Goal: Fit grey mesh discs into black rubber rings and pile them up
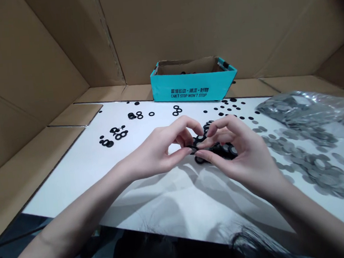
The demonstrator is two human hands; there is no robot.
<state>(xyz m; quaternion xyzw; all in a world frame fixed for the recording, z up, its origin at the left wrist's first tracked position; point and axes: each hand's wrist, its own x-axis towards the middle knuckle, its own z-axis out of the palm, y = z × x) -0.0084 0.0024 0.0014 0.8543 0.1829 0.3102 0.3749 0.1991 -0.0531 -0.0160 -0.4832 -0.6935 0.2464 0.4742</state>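
Between the fingertips of both hands is a small black ring [193, 147], seen nearly edge-on. My left hand [176, 142] pinches its left side with thumb and fingers. Thumb and fingertips of my right hand [232, 144] close on its right side. Directly behind and beneath the fingers lies a pile of black rings [219, 151], some with pale grey centres; the right hand hides part of it. Whether the held ring has a disc in it, I cannot tell.
A turquoise box [195, 87] stands at the back. Loose black rings [119, 132] lie to the left, small black discs [229, 108] behind the right hand. Grey translucent discs [320, 168] spread at right beside a clear plastic bag [305, 107]. Cardboard walls [211, 25] surround the white table [82, 173].
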